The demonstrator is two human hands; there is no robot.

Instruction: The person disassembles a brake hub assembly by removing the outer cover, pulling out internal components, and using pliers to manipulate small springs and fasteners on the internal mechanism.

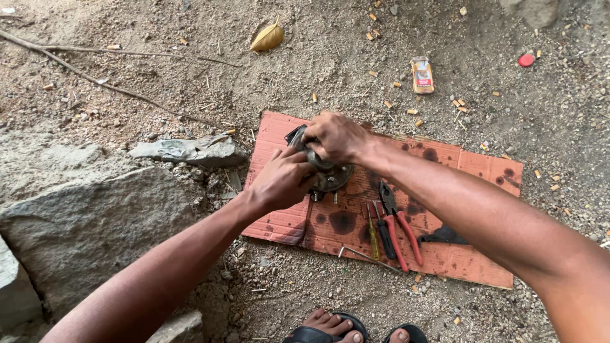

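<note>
A round, greasy metal part (330, 176) with bolts under its rim sits on an oil-stained red cardboard sheet (483, 171) on the dirt. My left hand (279, 181) grips its left side. My right hand (335, 136) is clamped over its top, hiding most of it. Just right of the part lie red-handled pliers (400, 228), and two small screwdrivers (380, 230) rest beside them on the cardboard. A thin bent metal rod (365, 255) lies near the cardboard's front edge.
Large grey rocks (82, 222) rise at the left, with a flat stone (187, 150) beside the cardboard. A dry leaf (267, 38), a small packet (422, 75), a red cap (526, 60) and several butts litter the dirt. My sandalled feet (330, 327) show at the bottom.
</note>
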